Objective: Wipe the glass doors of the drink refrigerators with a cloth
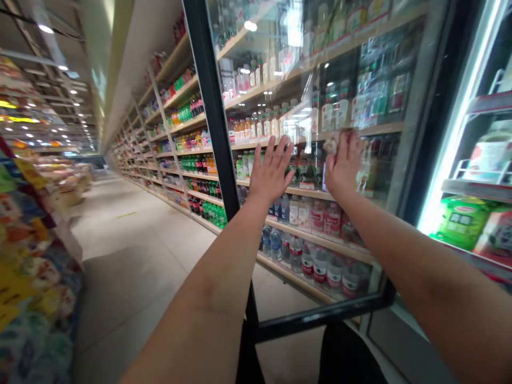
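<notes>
A glass door (pixel 296 213) with a black frame stands swung open in front of me. My left hand (pixel 270 173) lies flat against its glass, fingers spread, holding nothing. To the right, my right hand (pixel 343 166) presses a small crumpled cloth (pixel 331 145) to the pane. Only a pale, patterned edge of the cloth shows beside the fingers, and some motion blur softens it. Through the glass I see shelves of bottled drinks (pixel 320 264), mixed with reflections.
Right of the door is a lit cooler with shelves (pixel 480 186) and green packages (pixel 460 220). Long drink shelves (pixel 176 152) run along the aisle. Colourful packaged goods (pixel 36 250) stand at the left, beside the pale tiled floor (pixel 132 277).
</notes>
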`<state>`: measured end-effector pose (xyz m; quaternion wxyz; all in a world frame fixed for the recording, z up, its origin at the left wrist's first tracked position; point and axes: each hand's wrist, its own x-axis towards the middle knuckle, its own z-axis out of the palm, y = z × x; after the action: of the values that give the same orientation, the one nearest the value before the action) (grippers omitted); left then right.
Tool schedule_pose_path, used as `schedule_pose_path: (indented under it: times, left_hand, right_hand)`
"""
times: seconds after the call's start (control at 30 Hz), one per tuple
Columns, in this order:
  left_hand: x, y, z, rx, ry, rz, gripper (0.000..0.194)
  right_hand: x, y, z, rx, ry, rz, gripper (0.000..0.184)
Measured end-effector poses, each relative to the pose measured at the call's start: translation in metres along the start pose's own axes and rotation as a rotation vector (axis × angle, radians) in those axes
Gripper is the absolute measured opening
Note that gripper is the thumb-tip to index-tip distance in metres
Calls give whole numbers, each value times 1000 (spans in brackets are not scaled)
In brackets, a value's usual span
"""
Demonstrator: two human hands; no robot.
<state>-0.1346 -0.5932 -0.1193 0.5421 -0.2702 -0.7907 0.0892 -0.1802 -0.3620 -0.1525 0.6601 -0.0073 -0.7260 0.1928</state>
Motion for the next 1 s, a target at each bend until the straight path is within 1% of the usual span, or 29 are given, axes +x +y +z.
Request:
schedule_pose_path:
  times: [0.07, 0.1, 0.13, 0.17, 0.2, 0.27, 0.3, 0.33, 0.37, 0.4, 0.43, 0.5, 0.53, 0.57, 0.6, 0.7, 0.77, 0.8, 0.83, 0.93, 0.97, 1.0]
  left_hand:
    - [0, 1, -2, -24, -12, -7, 69]
    - [1, 2, -2, -30, -21, -8, 69]
    - [1, 2, -3, -33, -29, -7, 68]
    - [1, 2, -3, -35, -34, -7, 68]
    - [1, 2, -3, -36, -34, -6, 68]
    - [2, 1, -1, -42, -22, -4, 69]
    - [2, 1, 0, -44, -12, -4, 70]
    - [2, 0, 1, -43, -2, -5, 71]
    - [2, -1, 2, -38, 5, -6, 72]
    - [2, -1, 3, -29, 10, -8, 72]
    - [2, -1, 3, -17, 14, -12, 72]
    - [1, -1, 4, 10, 17, -21, 70]
    - [1, -1, 4, 22, 19, -25, 70]
    - [1, 0, 4, 34, 23, -29, 69]
    - [0, 0, 4, 47, 27, -30, 68]
    - [-1, 1, 3, 87, 36, -22, 68]
    - [-2, 1, 3, 104, 41, -19, 68]
    - [-2, 1, 3, 107, 45, -20, 68]
    - [-2, 1, 4, 107, 51, -21, 68]
    - [-2, 1, 5, 101, 60, -20, 68]
    - [-2, 1, 5, 100, 60, -21, 68]
    - [-2, 1, 6, 101, 61, -21, 68]
  right_hand:
    - [-24, -6, -7, 26, -159, -304, 61]
    - [-35, -4, -11, 42, -220, -407, 59]
    - [-42, 1, -13, 56, -249, -452, 57]
    - [-45, 8, -14, 69, -237, -437, 55]
    - [-44, 16, -14, 85, -183, -372, 54]
    - [-34, 27, -10, 118, -16, -164, 54]
    - [-28, 28, -8, 127, 53, -63, 55]
    - [-23, 24, -6, 128, 90, 7, 57]
    - [-19, 17, -5, 120, 87, 36, 60]
    - [-16, 6, -4, 108, 45, 14, 62]
    - [-15, -6, -4, 98, -20, -55, 63]
    - [-15, -31, -5, 93, -145, -249, 59]
    - [-14, -40, -5, 95, -175, -322, 56]
    - [-11, -47, -5, 96, -177, -355, 54]
    - [-8, -50, -4, 98, -148, -340, 53]
    - [3, -47, 2, 115, 39, -148, 56]
    - [6, -44, 4, 121, 121, -68, 58]
    - [6, -44, 3, 118, 124, -73, 58]
    - [4, -44, 3, 111, 101, -111, 58]
    - [1, -45, 1, 99, 4, -271, 55]
    - [1, -44, 1, 103, 6, -284, 55]
    - [3, -42, 2, 109, 37, -257, 55]
